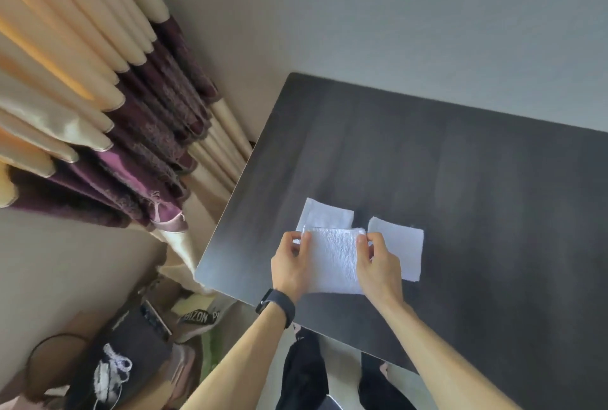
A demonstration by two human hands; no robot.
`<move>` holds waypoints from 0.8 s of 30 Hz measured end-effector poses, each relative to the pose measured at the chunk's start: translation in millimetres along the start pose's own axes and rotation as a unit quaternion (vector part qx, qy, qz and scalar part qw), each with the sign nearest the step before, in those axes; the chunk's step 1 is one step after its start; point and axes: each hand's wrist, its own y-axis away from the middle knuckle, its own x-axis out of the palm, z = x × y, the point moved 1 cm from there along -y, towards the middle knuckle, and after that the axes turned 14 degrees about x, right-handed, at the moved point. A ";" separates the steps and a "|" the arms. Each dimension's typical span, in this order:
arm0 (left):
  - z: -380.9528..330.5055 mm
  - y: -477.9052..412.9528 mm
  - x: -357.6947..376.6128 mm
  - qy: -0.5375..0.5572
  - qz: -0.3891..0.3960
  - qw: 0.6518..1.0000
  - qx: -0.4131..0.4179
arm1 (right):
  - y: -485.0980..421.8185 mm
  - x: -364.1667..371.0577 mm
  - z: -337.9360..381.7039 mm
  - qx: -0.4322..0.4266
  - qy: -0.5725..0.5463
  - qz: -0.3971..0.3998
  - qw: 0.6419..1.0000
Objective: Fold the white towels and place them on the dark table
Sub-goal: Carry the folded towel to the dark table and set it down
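Towels [325,214] [401,245] [334,261] number three: two lie folded on the dark table [460,179], one pinched by both hands [289,265] [378,265].

The held towel [334,261] hides the near part of the folded towel [324,214] behind it. The right hand [378,265] covers part of the other folded towel [401,245]. The dark table [460,179] runs off the right side. The curtains [65,80] are cut off at the left.

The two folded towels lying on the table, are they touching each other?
Apart. The head view shows a strip of dark table between the left folded towel and the right folded towel.
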 end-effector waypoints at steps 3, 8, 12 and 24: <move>11.9 -45.4 1.9 -0.013 0.043 0.999 -0.009 | -22.1 22.2 10.3 0.034 0.000 -0.019 0.999; 31.0 -106.4 11.1 -0.044 0.110 0.993 -0.001 | -57.8 57.7 16.2 0.079 0.002 -0.053 0.995; 48.8 -134.3 19.1 -0.067 0.150 0.986 0.004 | -79.4 77.2 10.0 0.104 0.023 -0.076 0.991; 60.1 -152.2 27.4 -0.213 0.201 0.954 0.059 | -93.2 99.6 6.9 0.151 0.064 -0.118 0.979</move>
